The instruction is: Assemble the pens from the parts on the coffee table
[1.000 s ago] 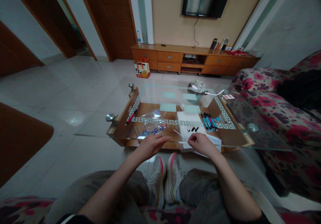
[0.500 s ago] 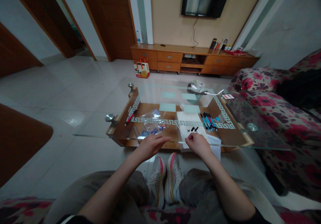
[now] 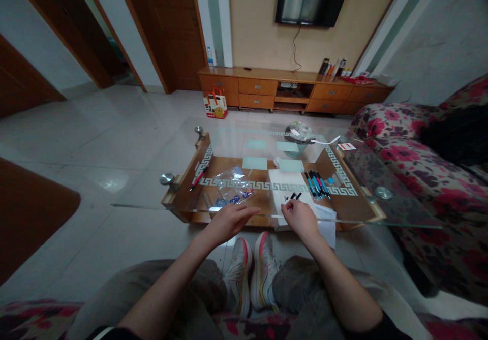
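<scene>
My left hand [image 3: 233, 220] lies at the near edge of the glass table [image 3: 152, 204], fingers stretched out flat, holding nothing. Right of it, my right hand [image 3: 300, 217] is closed, thumb and fingers pinched together; whatever they hold is hidden. Just beyond its fingers lie small black pieces [image 3: 299, 196], like pen caps, partly covered by the hand. To their right is a row of blue, black and red pens [image 3: 317, 185]. A clear plastic bag [image 3: 229, 178] with blue printing lies beyond my left hand. One red and black pen [image 3: 199, 178] lies farther left.
A white box [image 3: 282, 177] and white paper [image 3: 327, 228] show around my right hand. A bowl [image 3: 293, 149] holding a crumpled plastic bag stands at the far side. Metal glass supports [image 3: 166, 179] rise at the table's corners. A flowered sofa [image 3: 412, 152] stands to the right.
My right hand has shifted slightly at the small black pieces and now covers more of them. The left hand stays in place.
</scene>
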A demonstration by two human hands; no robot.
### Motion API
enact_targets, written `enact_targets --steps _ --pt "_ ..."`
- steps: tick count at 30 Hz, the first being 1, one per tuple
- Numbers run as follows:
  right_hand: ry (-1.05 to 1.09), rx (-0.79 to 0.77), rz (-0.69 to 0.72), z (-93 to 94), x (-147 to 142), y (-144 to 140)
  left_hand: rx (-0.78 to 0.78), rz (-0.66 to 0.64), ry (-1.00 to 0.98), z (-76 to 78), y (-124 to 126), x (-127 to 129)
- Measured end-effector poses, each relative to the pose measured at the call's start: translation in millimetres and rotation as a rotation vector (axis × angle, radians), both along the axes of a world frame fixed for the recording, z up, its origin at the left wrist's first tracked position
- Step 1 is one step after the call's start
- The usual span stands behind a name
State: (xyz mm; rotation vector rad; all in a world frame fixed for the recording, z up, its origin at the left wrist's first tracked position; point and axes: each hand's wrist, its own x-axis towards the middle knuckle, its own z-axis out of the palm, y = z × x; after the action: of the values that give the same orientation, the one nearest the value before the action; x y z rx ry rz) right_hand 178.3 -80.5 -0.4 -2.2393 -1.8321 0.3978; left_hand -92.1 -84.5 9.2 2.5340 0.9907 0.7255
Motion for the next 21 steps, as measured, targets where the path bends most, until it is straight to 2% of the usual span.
enact_targets --steps 6,8,11,13,16,19,21 --pt "0.068 0.073 0.003 -0.6 4.2 1.2 0.010 0.003 -0.024 -1.7 1.4 -0.4" --pt "0.208 0.124 0.066 1.1 2.6 2.3 0.007 -0.004 -0.042 -2.1 1.8 0.2" --pt "0.613 0.109 0.175 4.2 -9.5 1.6 -0.005 0.006 -0.064 -2.3 1.4 2.0" --pt "0.983 -0.025 0.154 5.3 -23.5 -2.4 -0.021 0.024 -0.056 -2.8 0.9 2.9" --pt "1.505 -0.281 -0.042 3.6 -46.2 -12.9 -0.026 0.035 -0.022 -3.7 0.8 3.0" --pt "1.842 -0.518 -0.240 -2.2 -61.7 -23.2 0.038 -0.009 0.025 -1.9 0.8 1.8" --pt "1.985 -0.672 -0.355 -7.1 -66.8 -27.3 0.116 -0.042 0.069 2.0 0.1 0.9"
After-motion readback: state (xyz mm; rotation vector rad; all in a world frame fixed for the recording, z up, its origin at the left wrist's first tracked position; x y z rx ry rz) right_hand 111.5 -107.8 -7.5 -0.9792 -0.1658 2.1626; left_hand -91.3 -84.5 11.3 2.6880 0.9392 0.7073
